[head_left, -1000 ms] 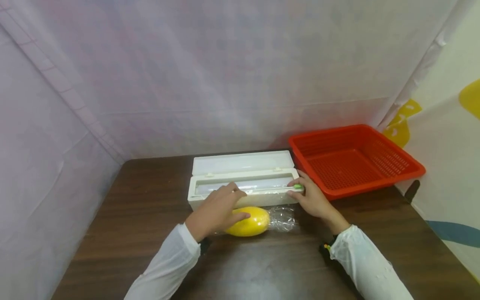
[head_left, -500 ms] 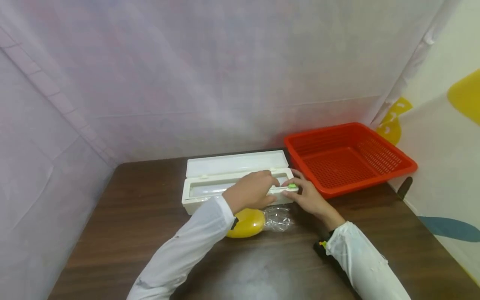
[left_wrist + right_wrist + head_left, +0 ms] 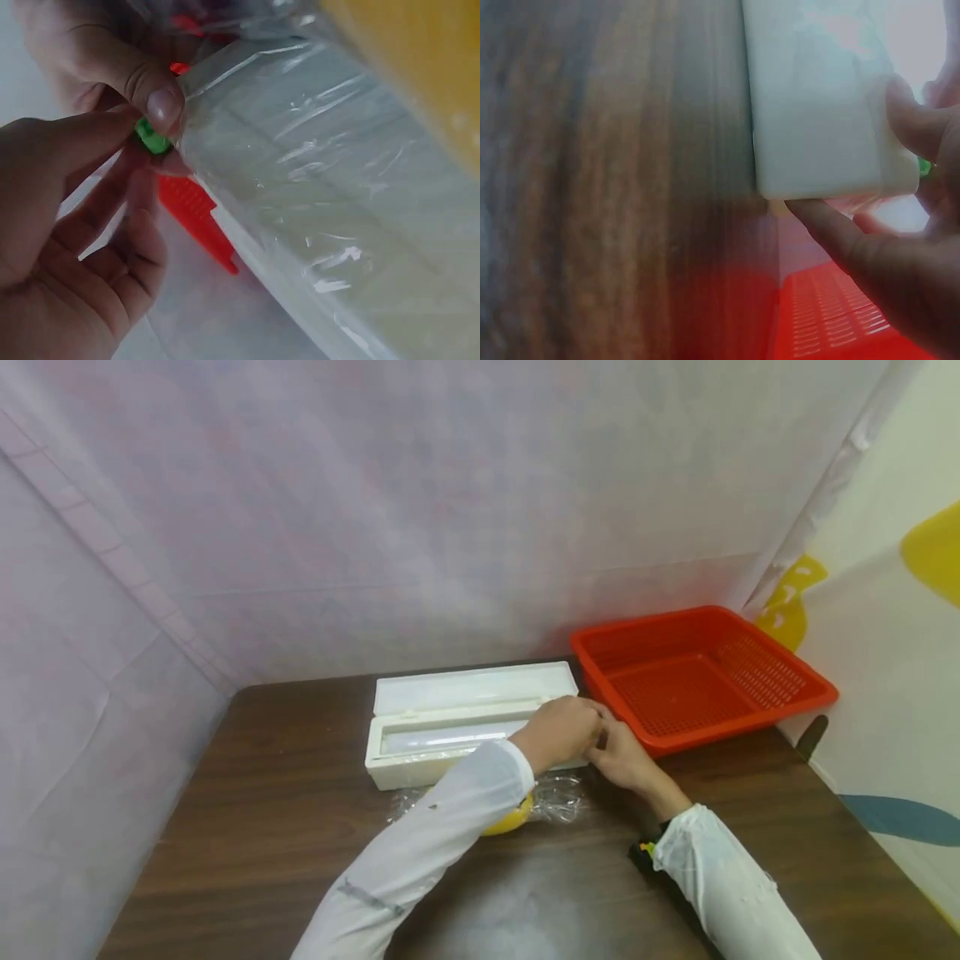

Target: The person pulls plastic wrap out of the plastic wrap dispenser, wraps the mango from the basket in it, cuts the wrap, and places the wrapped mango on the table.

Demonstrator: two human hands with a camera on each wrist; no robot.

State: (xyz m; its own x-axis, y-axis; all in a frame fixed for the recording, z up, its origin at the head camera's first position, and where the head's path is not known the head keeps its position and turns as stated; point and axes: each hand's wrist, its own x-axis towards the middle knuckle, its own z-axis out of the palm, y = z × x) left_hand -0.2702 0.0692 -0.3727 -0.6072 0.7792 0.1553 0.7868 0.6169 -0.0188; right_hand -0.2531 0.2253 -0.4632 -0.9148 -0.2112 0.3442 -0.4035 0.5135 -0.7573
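Note:
A white cling-film dispenser box (image 3: pixel 450 735) lies open on the brown table (image 3: pixel 262 827). My left hand (image 3: pixel 564 728) reaches across to the box's right end and pinches the small green slider (image 3: pixel 152 139) on its cutting rail. My right hand (image 3: pixel 621 753) grips that same end of the box (image 3: pixel 821 97), its thumb (image 3: pixel 162 105) against the slider. A yellow fruit (image 3: pixel 512 820) wrapped in clear film (image 3: pixel 558 797) lies in front of the box, mostly hidden under my left forearm. Film (image 3: pixel 315 172) stretches down from the box.
A red plastic basket (image 3: pixel 701 672) stands just right of the box, close to both hands. Pale cloth walls close off the back and left. A patterned sheet hangs at the right edge of the table.
My left hand has left the fruit and slid right along the box's rail until it meets my right hand at the green slider. The right hand has stayed at the box's end.

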